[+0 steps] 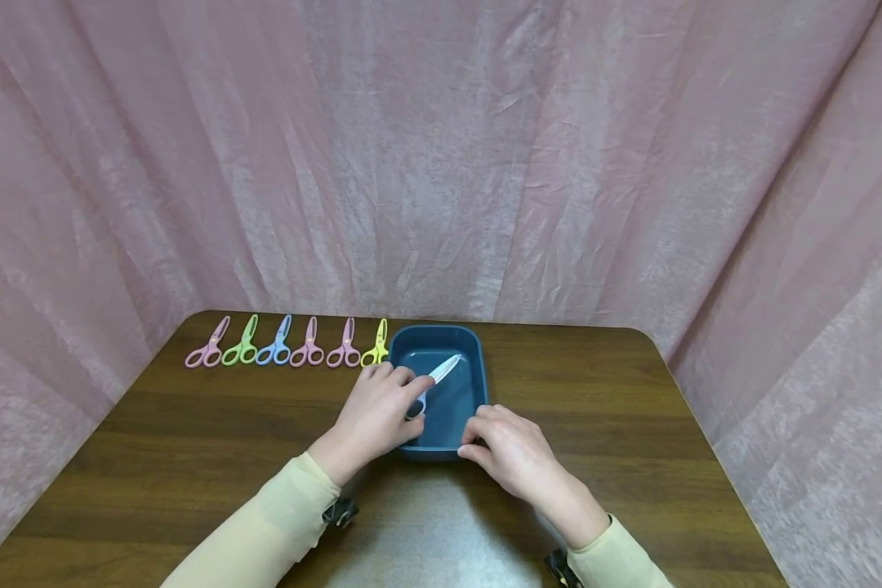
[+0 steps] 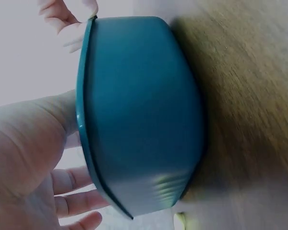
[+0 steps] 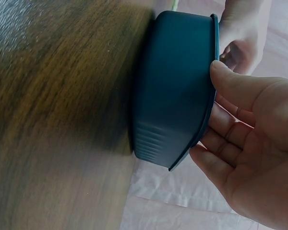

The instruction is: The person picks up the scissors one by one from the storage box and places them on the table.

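Note:
A dark blue rectangular tray (image 1: 452,449) sits on the table with its short side toward me. My left hand (image 1: 382,408) is over its left rim, thumb and forefinger around the pale blue handle of a pair of scissors (image 1: 444,369). The whitish blades point away and to the right, over the tray's floor. In the left wrist view, the thumb passes behind the tray wall, which hides the grip; the other fingers are spread. My right hand (image 1: 510,449) pinches the near right rim, its thumb (image 3: 225,72) outside the wall.
To the left of the tray runs a row of scissors along the table's far edge: pink (image 1: 207,347), green (image 1: 242,347), blue (image 1: 275,347), two more pink, and yellow (image 1: 376,347) right beside the tray. Pink curtains (image 1: 441,163) hang behind and around the wooden table (image 1: 595,392).

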{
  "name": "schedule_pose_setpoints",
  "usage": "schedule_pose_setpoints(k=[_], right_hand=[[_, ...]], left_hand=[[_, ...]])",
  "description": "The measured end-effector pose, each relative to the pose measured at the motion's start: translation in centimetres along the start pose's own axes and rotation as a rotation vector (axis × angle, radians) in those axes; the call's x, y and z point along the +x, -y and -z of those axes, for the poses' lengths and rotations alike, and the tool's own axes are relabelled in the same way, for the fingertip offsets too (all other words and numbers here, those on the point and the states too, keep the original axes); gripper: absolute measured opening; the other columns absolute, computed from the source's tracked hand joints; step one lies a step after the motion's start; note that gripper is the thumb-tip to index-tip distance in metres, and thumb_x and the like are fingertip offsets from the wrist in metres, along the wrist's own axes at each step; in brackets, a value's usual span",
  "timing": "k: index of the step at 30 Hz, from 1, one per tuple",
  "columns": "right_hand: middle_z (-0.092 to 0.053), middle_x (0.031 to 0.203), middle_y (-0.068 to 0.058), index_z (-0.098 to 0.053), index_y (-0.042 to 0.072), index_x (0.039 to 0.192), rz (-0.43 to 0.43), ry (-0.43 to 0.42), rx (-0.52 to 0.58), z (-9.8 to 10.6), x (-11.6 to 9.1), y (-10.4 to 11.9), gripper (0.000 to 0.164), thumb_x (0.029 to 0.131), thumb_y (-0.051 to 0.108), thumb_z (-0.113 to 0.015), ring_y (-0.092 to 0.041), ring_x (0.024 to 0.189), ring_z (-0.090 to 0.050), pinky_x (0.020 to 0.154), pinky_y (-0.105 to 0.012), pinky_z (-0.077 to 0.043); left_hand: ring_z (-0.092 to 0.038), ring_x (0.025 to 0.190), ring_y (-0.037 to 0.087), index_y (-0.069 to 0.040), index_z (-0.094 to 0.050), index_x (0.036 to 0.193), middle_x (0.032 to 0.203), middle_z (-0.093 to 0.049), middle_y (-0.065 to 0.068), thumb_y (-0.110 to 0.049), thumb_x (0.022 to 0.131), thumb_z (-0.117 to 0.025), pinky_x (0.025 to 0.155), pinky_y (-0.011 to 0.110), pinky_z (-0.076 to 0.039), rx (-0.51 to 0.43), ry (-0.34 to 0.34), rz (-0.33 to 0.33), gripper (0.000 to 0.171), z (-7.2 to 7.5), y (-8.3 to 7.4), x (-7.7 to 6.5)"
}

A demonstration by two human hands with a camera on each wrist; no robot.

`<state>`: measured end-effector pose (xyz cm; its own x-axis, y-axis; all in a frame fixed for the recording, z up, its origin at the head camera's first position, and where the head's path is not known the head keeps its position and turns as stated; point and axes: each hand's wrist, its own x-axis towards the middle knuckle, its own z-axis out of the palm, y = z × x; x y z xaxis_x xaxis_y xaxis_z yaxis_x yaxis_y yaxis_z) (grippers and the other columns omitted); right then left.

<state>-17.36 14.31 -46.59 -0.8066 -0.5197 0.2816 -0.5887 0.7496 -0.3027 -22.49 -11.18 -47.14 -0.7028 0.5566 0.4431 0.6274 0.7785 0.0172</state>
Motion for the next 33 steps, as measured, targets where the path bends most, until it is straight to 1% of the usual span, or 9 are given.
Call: schedule_pose_setpoints(k=[7, 11, 16, 22, 24, 28, 33], right_hand=[[-0.056, 0.084, 0.016, -0.073, 0.026, 0.086, -0.001, -0.002, 0.005, 0.1, 0.0, 0.0, 0.019, 0.093, 0.025, -0.091, -0.008, 0.086, -0.059, 0.070, -0.029, -0.053], [-0.057, 0.085, 0.017, -0.073, 0.026, 0.086, 0.000, -0.006, 0.006, 0.1, -0.1, 0.0, 0.020, 0.093, 0.025, -0.091, -0.008, 0.086, -0.060, 0.070, -0.030, -0.054], [-0.057, 0.086, 0.017, -0.073, 0.026, 0.086, 0.002, -0.009, 0.000, 0.0, -0.1, 0.0, 0.019, 0.093, 0.026, -0.091, -0.009, 0.088, -0.061, 0.071, -0.030, -0.055], [-0.058, 0.086, 0.017, -0.074, 0.027, 0.086, -0.003, -0.008, 0.002, 0.0, -0.1, 0.1, 0.019, 0.093, 0.026, -0.091, -0.008, 0.090, -0.061, 0.072, -0.030, -0.055], [-0.058, 0.086, 0.017, -0.073, 0.027, 0.086, -0.002, -0.008, 0.002, 0.0, -0.1, 0.1, 0.019, 0.093, 0.026, -0.091, -0.008, 0.089, -0.061, 0.072, -0.030, -0.055], [-0.058, 0.086, 0.017, -0.073, 0.026, 0.086, -0.002, -0.007, 0.004, 0.0, -0.1, 0.1, 0.020, 0.093, 0.026, -0.091, -0.008, 0.089, -0.061, 0.071, -0.030, -0.055], [-0.058, 0.087, 0.017, -0.073, 0.026, 0.086, 0.000, -0.006, 0.007, 0.0, -0.1, 0.1, 0.019, 0.093, 0.025, -0.091, -0.008, 0.090, -0.061, 0.072, -0.031, -0.055]], left_hand=[[-0.068, 0.103, 0.034, -0.019, -0.076, 0.134, 0.114, -0.076, 0.008, -0.030, 0.084, -0.096, 0.092, 0.056, -0.055, 0.011, -0.031, 0.037, 0.055, 1.1, 0.3, -1.2], [-0.068, 0.103, 0.034, -0.019, -0.077, 0.132, 0.112, -0.076, 0.008, -0.029, 0.084, -0.094, 0.092, 0.057, -0.054, 0.027, -0.050, 0.042, 0.052, 1.7, 0.5, -1.9], [-0.067, 0.102, 0.035, -0.018, -0.078, 0.131, 0.114, -0.077, 0.007, -0.029, 0.085, -0.092, 0.092, 0.058, -0.053, 0.031, -0.054, 0.077, 0.050, 2.2, 1.1, -2.8], [-0.066, 0.095, 0.036, -0.014, -0.078, 0.128, 0.108, -0.077, 0.007, -0.024, 0.081, -0.091, 0.090, 0.059, -0.052, 0.028, -0.134, 0.098, 0.050, 2.3, 2.3, -3.9], [-0.065, 0.092, 0.036, -0.014, -0.078, 0.127, 0.105, -0.076, 0.007, -0.023, 0.080, -0.092, 0.088, 0.058, -0.052, 0.028, -0.147, 0.103, 0.050, 2.4, 2.5, -4.4], [-0.064, 0.090, 0.034, -0.014, -0.078, 0.127, 0.104, -0.076, 0.007, -0.022, 0.080, -0.091, 0.085, 0.056, -0.051, 0.025, -0.136, 0.123, 0.050, 2.5, 2.8, -5.3], [-0.064, 0.091, 0.033, -0.014, -0.078, 0.127, 0.106, -0.076, 0.007, -0.023, 0.081, -0.089, 0.088, 0.058, -0.051, 0.018, -0.114, 0.149, 0.049, 2.4, 3.1, -6.5]])
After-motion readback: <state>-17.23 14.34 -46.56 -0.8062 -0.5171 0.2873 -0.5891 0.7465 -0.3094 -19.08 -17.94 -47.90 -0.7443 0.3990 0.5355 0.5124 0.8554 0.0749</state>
